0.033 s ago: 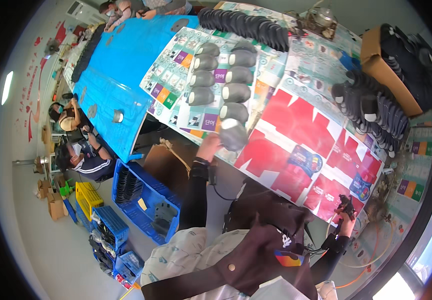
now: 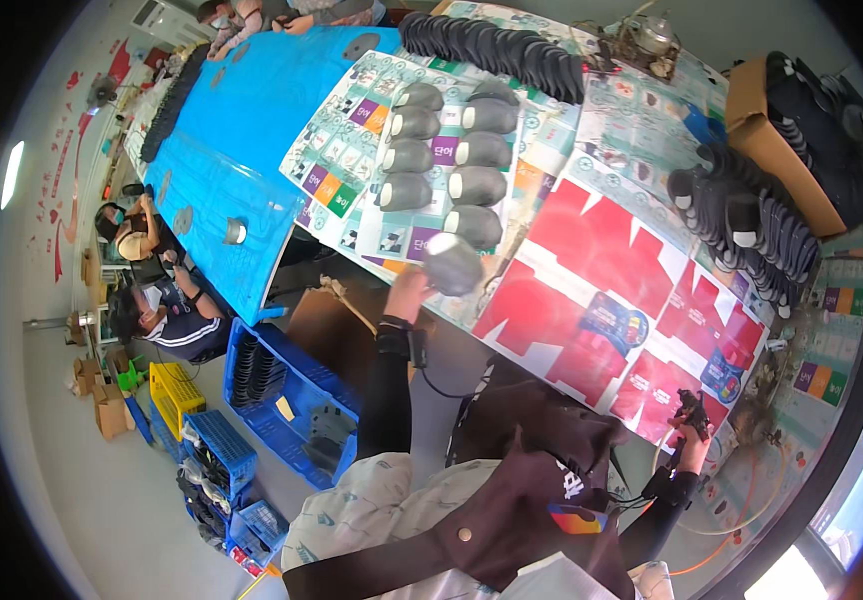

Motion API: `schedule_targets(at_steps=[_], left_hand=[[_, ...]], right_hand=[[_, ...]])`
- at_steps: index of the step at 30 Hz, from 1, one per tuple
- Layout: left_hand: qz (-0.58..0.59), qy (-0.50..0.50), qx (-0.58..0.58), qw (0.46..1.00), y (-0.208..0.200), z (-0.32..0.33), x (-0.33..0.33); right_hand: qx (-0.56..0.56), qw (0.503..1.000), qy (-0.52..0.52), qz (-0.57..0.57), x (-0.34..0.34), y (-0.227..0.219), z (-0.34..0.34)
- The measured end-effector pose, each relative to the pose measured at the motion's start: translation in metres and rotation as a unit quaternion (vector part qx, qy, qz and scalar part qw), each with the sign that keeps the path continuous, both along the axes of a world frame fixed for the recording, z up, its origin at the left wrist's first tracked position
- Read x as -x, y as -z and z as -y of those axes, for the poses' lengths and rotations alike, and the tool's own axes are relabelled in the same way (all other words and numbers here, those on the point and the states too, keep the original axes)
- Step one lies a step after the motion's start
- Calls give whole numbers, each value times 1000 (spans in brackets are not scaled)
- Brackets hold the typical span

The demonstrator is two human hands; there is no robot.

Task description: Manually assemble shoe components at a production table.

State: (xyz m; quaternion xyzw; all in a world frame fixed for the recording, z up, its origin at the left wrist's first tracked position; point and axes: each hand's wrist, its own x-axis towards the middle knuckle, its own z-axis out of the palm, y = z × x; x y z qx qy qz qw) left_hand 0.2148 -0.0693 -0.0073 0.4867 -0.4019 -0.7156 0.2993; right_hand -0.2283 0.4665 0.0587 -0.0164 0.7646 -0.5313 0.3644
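My left hand (image 2: 410, 293) grips the near edge of a dark grey, insole-shaped pad (image 2: 457, 272) with a pale patch at one end. It holds the pad over the near edge of the paper-covered table, and motion blurs the pad a little. Closed round a dark spray gun (image 2: 691, 412) with a thin hose, my right hand (image 2: 693, 452) is at the table's right front edge. Beyond my left hand, similar grey pads (image 2: 479, 186) lie in two columns on printed sheets (image 2: 352, 150), their pale ends facing left.
Red printed sheets (image 2: 592, 240) cover the near right of the table. Stacked dark pads (image 2: 752, 215) stand by a cardboard box (image 2: 742, 100); another row (image 2: 492, 55) lines the far edge. To the left are a blue table (image 2: 252, 120), a blue crate (image 2: 302, 400) and seated people.
My left hand and the pad in it have shifted slightly to the left. My right hand with the spray gun has stayed in place.
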Motion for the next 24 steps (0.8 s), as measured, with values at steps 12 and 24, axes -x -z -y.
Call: schedule_targets(at_steps=[12,24], left_hand=[[16,-120,20,992,134,98,-107],[-61,-239,-227,942,97,8,-13]], right_hand=[[-24,1000,-13,-13,-65,-57,109],[-28,998,43,-45,-76,-61,90]])
